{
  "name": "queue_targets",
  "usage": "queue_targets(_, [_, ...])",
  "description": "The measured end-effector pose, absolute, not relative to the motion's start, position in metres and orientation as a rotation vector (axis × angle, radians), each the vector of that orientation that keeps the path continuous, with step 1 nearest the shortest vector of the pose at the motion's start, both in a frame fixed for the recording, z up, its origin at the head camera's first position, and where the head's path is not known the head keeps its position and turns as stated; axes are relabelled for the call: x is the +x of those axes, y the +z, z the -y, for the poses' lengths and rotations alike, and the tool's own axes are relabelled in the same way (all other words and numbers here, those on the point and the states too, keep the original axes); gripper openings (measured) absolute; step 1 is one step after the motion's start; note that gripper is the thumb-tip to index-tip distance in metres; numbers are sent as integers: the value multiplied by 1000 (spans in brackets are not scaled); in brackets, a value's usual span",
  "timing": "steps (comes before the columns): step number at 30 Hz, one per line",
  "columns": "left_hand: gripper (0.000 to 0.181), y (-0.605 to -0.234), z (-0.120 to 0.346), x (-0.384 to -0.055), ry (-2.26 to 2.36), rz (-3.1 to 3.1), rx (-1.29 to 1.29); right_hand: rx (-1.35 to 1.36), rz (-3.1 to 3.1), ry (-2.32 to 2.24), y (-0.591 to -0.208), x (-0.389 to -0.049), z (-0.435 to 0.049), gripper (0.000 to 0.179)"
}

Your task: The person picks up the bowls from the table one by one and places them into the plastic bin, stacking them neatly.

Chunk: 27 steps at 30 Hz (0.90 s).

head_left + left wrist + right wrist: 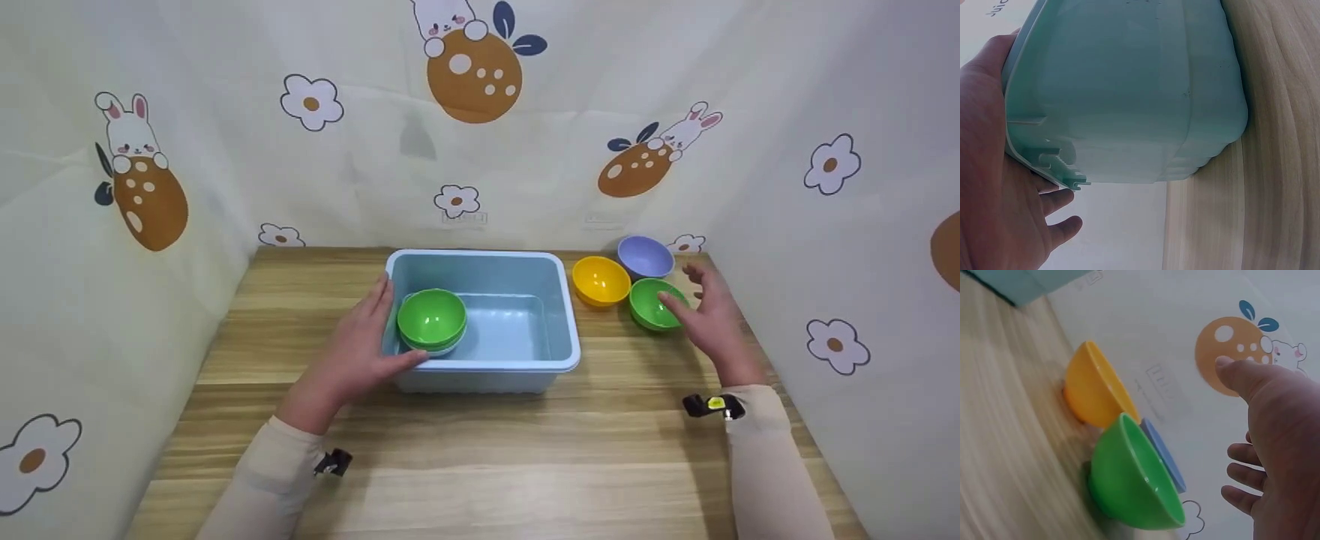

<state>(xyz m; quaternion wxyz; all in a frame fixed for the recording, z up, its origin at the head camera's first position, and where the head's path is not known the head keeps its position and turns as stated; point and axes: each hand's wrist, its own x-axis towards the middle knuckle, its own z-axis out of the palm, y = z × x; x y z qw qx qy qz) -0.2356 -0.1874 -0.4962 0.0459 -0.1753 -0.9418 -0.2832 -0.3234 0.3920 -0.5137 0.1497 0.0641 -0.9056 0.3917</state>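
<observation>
My left hand (358,341) rests on the near left corner of a light blue plastic bin (480,365), thumb along the front rim and fingers along the left side. Fairly straight fingers (1061,232) reach past the bin's edge in the left wrist view. Inside the bin at the left stands a stack of bowls with a green bowl (433,318) on top. To the right, my right hand (709,319) hovers by another green bowl (651,306), thumb and fingers spread, holding nothing. The right wrist view shows the hand apart from this green bowl (1129,478).
A yellow bowl (601,282) stands between the bin and the right green bowl. Behind them is a purple bowl (646,257) near the back wall. Patterned cloth (360,187) encloses the wooden table (510,465) at the back and both sides.
</observation>
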Motion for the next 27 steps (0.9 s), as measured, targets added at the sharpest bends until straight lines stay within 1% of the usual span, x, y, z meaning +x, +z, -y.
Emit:
queue_targets(7, [132, -497, 187, -236, -868, 2874, -532, 146, 2661, 1133, -533, -322, -392, 103])
queue_targets(15, [133, -495, 187, -235, -880, 2875, -534, 122, 2707, 1075, -548, -323, -395, 118])
queue_targets(21, [134, -496, 187, -235, -877, 2879, -528, 123, 2726, 1085, -558, -327, -398, 125])
queue_targets(27, [132, -496, 187, -235, -872, 2880, -528, 132, 2722, 1080, -565, -332, -398, 127])
